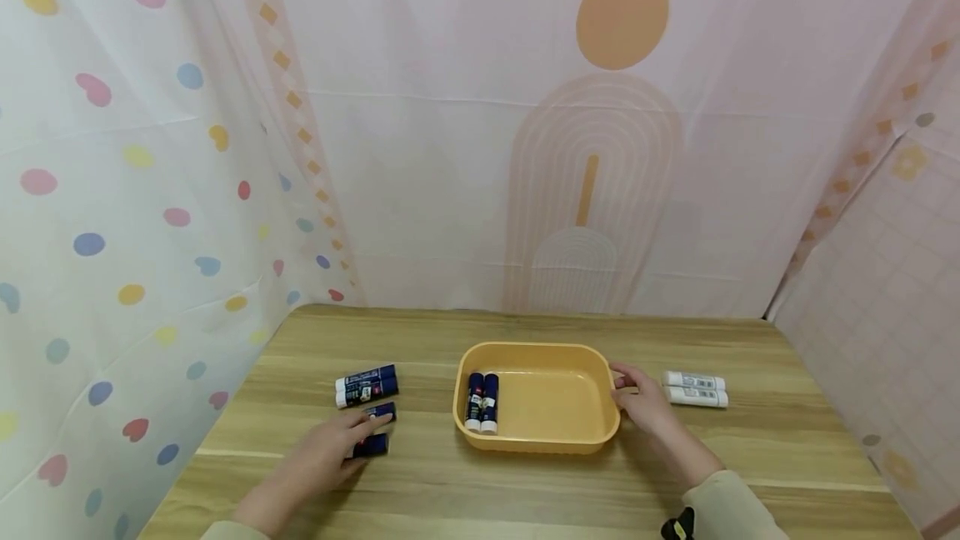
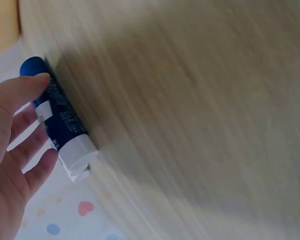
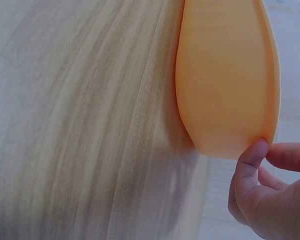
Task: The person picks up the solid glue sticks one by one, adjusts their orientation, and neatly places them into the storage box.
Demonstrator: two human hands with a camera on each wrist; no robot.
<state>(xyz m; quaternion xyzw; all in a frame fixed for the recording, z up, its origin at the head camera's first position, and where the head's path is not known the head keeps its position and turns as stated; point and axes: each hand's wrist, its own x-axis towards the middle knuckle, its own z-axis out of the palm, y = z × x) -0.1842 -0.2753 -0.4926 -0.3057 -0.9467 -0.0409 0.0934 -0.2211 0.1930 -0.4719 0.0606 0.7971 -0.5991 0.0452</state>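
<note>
My left hand (image 1: 322,452) is over the table's left side, its thumb and fingers around a dark blue glue stick (image 1: 371,445) with a white cap. In the left wrist view the thumb presses on this glue stick (image 2: 62,110), and the fingers lie on its far side. Another blue glue stick (image 1: 382,412) lies just beyond, partly hidden by the fingers. A yellow plastic tray (image 1: 540,444) sits mid-table with two blue glue sticks (image 1: 482,402) side by side at its left end. My right hand (image 1: 648,402) pinches the tray's right rim between thumb and fingers.
Two more blue glue sticks (image 1: 367,387) lie together behind my left hand. A pair of white tubes (image 1: 696,390) with printed labels rests right of my right hand. Patterned curtains (image 1: 420,190) hang along the wooden table's (image 1: 480,498) back and sides.
</note>
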